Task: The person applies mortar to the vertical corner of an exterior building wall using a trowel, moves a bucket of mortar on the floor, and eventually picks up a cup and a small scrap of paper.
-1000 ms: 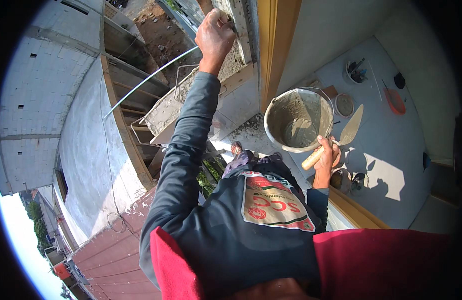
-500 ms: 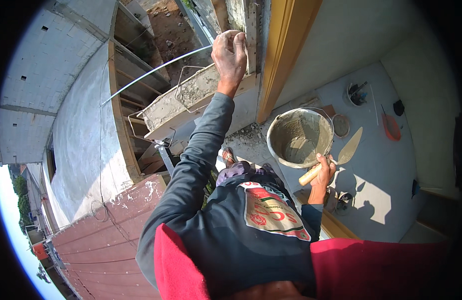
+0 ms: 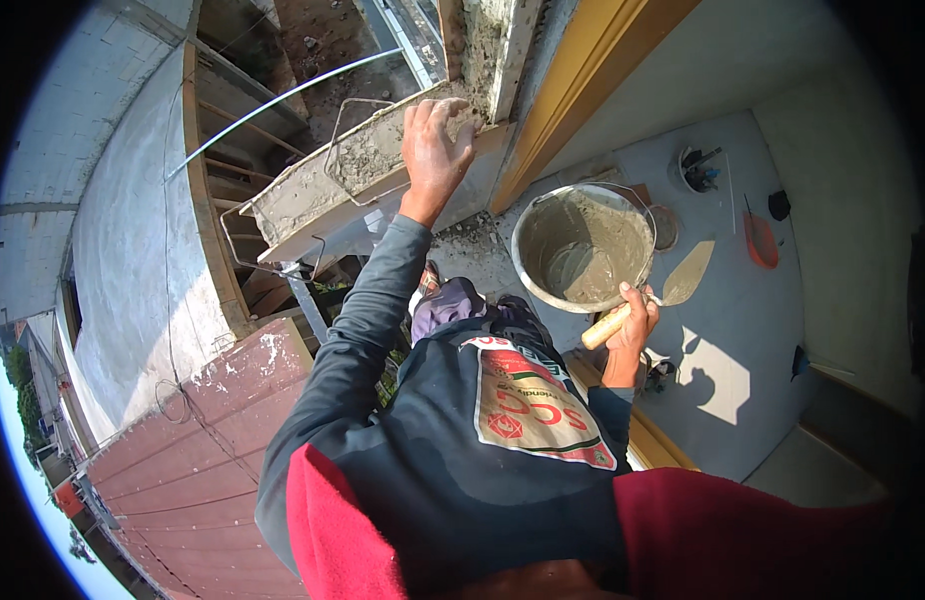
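Head view has our left hand [image 3: 435, 150] spread flat on the mortar ledge [image 3: 313, 190], up-left of the bucket [image 3: 583, 247], right hand [image 3: 631, 322] gripping bucket and trowel [image 3: 655, 298].

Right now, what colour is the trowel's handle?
Pale wooden tan; the trowel handle shows best in the head view, gripped in the right hand.

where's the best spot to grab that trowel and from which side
Grip the trowel by its pale wooden handle, where the right hand already wraps it. The handle end points down-left, toward the person, so come from that lower-left side. The flat pointed blade reaches up-right beside the mortar bucket, carries mortar and gives no firm hold.
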`<state>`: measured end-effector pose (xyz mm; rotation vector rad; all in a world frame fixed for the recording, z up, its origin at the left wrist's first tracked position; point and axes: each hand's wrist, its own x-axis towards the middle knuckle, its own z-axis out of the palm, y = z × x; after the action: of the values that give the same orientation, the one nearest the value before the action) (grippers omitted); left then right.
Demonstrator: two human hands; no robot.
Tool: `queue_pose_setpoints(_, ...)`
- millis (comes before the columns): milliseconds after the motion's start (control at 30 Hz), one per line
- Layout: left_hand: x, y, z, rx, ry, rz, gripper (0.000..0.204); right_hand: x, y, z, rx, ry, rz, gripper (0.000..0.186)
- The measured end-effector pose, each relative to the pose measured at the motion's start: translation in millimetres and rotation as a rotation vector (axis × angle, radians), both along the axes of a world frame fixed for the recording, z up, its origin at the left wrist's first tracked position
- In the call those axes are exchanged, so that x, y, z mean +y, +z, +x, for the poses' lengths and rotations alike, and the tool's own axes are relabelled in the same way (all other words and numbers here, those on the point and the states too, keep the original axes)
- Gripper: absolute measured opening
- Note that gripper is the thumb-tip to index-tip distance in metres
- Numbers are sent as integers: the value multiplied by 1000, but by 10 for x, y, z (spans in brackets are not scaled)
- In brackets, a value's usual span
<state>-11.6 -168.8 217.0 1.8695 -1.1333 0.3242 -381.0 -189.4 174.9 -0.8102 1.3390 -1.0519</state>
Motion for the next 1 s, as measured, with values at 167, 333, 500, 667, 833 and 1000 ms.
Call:
queue_pose_setpoints(167, -43, -247, -273, -31, 55, 152, 32, -39, -96, 19, -35, 19, 38, 25)
queue_pose_setpoints(333, 93, -394, -420, -143, 60, 176, 30, 12, -54, 19, -77, 26, 70, 37)
queue_pose_setpoints(500, 283, -1567, -539, 1607, -23, 83, 81, 63, -183, -45, -54, -123, 128, 43)
queue_pose_setpoints(667, -78, -1906, -263, 1841, -47, -555, 82, -12, -246, -341, -72, 28, 71, 28)
queue_pose_setpoints(833, -234, -1867, -392, 1696, -210, -784, 60, -99, -319, -631, -21, 96, 30, 26)
queue_pose_setpoints(1000, -260, -2014, -368, 1611, -167, -808, 64, -111, -234, -680, -2, 85, -17, 24)
